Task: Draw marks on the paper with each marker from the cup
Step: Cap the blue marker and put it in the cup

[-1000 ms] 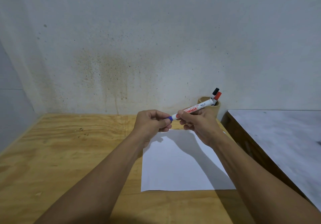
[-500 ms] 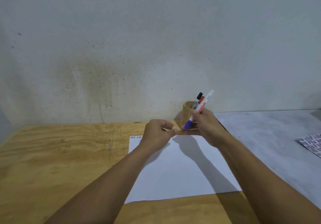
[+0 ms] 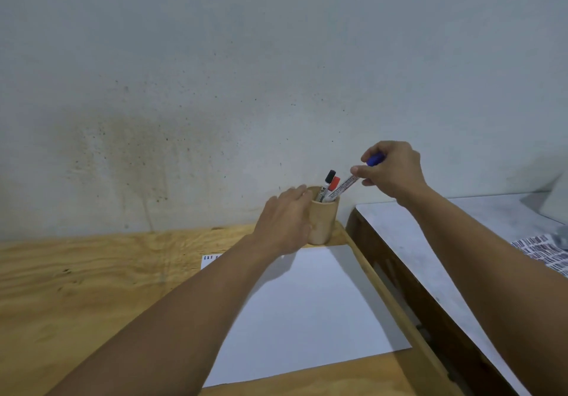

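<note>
A wooden cup [image 3: 322, 220] stands at the back right corner of the plywood table [image 3: 92, 288], with a black-capped marker [image 3: 327, 182] and a red-capped marker [image 3: 333, 184] upright in it. My right hand [image 3: 393, 169] grips a blue-capped marker [image 3: 345, 187] by its cap end; the marker's lower end is inside the cup's mouth. My left hand [image 3: 284, 222] wraps around the cup's left side. A white paper [image 3: 307, 309] lies in front of the cup, with short blue marks [image 3: 210, 257] at its far left corner.
A stained wall runs right behind the table. To the right, across a narrow gap, is a grey-topped table [image 3: 430, 260] with a patterned sheet [image 3: 544, 254] on it.
The marker was capped by both hands, then my right hand turned it cap-up and carried it to the cup. My left hand moved from the marker onto the cup's side.
</note>
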`<state>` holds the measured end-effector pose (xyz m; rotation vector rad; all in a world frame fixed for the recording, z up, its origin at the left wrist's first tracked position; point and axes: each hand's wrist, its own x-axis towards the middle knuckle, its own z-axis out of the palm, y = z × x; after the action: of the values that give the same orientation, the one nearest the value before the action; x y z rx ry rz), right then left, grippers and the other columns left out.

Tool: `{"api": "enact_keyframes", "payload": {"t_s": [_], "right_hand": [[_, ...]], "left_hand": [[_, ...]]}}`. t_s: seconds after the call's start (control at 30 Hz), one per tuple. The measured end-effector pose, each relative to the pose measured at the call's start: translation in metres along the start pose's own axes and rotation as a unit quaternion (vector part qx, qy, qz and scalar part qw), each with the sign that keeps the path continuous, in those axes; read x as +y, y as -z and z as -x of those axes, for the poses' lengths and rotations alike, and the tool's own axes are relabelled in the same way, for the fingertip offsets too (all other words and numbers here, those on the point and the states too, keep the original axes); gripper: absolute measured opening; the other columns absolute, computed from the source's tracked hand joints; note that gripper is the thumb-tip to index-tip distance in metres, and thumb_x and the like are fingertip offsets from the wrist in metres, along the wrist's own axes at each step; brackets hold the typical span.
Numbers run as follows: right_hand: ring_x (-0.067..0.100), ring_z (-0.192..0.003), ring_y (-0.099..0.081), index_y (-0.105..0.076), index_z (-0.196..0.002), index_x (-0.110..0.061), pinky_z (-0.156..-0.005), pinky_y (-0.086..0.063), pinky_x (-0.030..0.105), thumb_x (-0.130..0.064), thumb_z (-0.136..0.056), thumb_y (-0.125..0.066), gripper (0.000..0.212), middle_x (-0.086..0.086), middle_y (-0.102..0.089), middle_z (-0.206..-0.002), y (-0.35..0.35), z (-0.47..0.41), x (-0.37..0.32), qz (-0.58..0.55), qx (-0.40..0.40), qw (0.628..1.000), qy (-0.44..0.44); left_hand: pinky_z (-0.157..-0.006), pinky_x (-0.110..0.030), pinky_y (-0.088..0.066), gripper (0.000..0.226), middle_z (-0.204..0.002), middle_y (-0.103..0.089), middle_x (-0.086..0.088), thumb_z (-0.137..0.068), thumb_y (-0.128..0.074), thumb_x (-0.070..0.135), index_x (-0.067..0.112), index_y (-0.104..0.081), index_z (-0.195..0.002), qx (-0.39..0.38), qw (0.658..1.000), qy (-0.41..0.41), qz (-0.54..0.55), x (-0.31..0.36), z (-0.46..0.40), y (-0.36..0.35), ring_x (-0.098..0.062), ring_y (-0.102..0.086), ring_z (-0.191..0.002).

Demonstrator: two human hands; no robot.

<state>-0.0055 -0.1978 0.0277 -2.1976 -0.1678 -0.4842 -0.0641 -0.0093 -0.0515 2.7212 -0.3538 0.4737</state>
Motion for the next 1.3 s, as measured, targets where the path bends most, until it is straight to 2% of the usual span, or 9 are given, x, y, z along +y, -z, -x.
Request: {"api": "enact_keyframes", "payload": {"t_s": [0.1,0.23,0.3,0.5,0.63,0.73,0.87,1.13,1.3], "right_hand": [[0.021,-0.068,-0.07,-0.066,-0.101,-0.011,-0.053,-0.053,0.016,-0.016,-0.083,-0.076,0.021,0.011,-0.063,-0.099,-0.009,-0.01,0.003,0.034,-0.029,0.999,0.017],[0.031,-0.089,-0.068,-0.06,-0.112,-0.015,-0.08,-0.059,0.04,-0.015,-0.088,-0.068,0.025,0.012,-0.062,-0.104,-0.024,-0.02,0.01,0.085,-0.059,0.994,0.041],[0.03,-0.085,-0.067,-0.052,-0.111,-0.018,-0.08,-0.058,0.042,-0.018,-0.086,-0.071,0.032,0.013,-0.06,-0.104,-0.031,-0.019,0.013,0.088,-0.066,0.993,0.035],[0.025,-0.07,-0.07,-0.062,-0.091,-0.018,-0.07,-0.061,0.041,-0.028,-0.079,-0.079,0.023,0.013,-0.07,-0.089,-0.053,-0.007,0.025,0.036,-0.036,0.998,0.028],[0.022,-0.073,-0.07,-0.076,-0.094,-0.011,-0.074,-0.06,0.041,-0.018,-0.093,-0.063,0.015,0.004,-0.071,-0.08,-0.06,-0.003,0.027,0.015,-0.002,0.998,0.053],[0.01,-0.068,-0.066,-0.068,-0.103,-0.014,-0.065,-0.054,0.024,-0.022,-0.092,-0.066,0.013,0.0,-0.069,-0.077,-0.065,0.0,0.027,0.01,-0.005,0.999,0.045],[-0.002,-0.054,-0.062,-0.063,-0.087,-0.017,-0.061,-0.052,0.018,-0.024,-0.086,-0.073,0.012,-0.017,-0.061,-0.06,-0.069,0.007,0.03,-0.007,0.007,0.999,0.041],[0.007,-0.068,-0.063,-0.073,-0.093,-0.009,-0.074,-0.054,0.025,-0.016,-0.089,-0.067,0.009,-0.008,-0.065,-0.074,-0.06,0.006,0.027,-0.031,0.107,0.989,0.093],[0.008,-0.068,-0.065,-0.072,-0.091,-0.009,-0.072,-0.056,0.023,-0.009,-0.089,-0.066,0.006,-0.008,-0.065,-0.073,-0.069,0.01,0.037,-0.006,0.052,0.994,0.093]], "left_hand": [[-0.112,-0.05,-0.025,0.063,-0.156,-0.026,-0.004,-0.083,-0.053,0.01,0.014,-0.03,-0.141,-0.035,0.999,0.001,-0.027,-0.003,-0.004,-0.009,-0.025,-0.022,-0.144],[-0.113,-0.05,-0.023,0.065,-0.158,-0.024,-0.003,-0.084,-0.051,0.009,0.017,-0.028,-0.144,-0.043,0.999,0.004,-0.025,-0.004,-0.005,-0.017,-0.024,-0.022,-0.145],[-0.113,-0.05,-0.024,0.066,-0.157,-0.025,-0.002,-0.083,-0.052,0.008,0.018,-0.029,-0.144,-0.035,0.999,0.008,-0.01,-0.005,-0.005,-0.018,-0.023,-0.024,-0.144],[-0.111,-0.047,-0.03,0.068,-0.158,-0.024,-0.003,-0.082,-0.053,0.005,0.015,-0.03,-0.144,-0.04,0.999,0.01,0.014,-0.006,-0.004,-0.016,-0.024,-0.029,-0.142],[-0.108,-0.046,-0.034,0.07,-0.158,-0.022,-0.002,-0.083,-0.053,0.006,0.016,-0.026,-0.146,-0.055,0.998,0.013,0.015,-0.007,-0.004,-0.014,-0.025,-0.033,-0.14],[-0.106,-0.046,-0.038,0.071,-0.159,-0.02,0.0,-0.082,-0.055,0.005,0.017,-0.026,-0.146,-0.062,0.998,0.018,0.019,-0.006,-0.003,-0.013,-0.028,-0.039,-0.135],[-0.105,-0.046,-0.04,0.072,-0.159,-0.018,0.002,-0.083,-0.053,0.004,0.019,-0.025,-0.147,-0.064,0.997,0.026,0.033,-0.006,-0.002,-0.013,-0.03,-0.042,-0.133],[-0.103,-0.045,-0.041,0.069,-0.159,-0.017,0.006,-0.083,-0.051,0.006,0.021,-0.027,-0.146,-0.06,0.997,0.031,0.046,-0.008,-0.002,-0.014,-0.029,-0.044,-0.132],[-0.103,-0.044,-0.042,0.073,-0.159,-0.015,0.008,-0.082,-0.052,0.005,0.023,-0.024,-0.147,-0.075,0.995,0.038,0.048,-0.007,-0.003,-0.013,-0.027,-0.04,-0.135]]}}
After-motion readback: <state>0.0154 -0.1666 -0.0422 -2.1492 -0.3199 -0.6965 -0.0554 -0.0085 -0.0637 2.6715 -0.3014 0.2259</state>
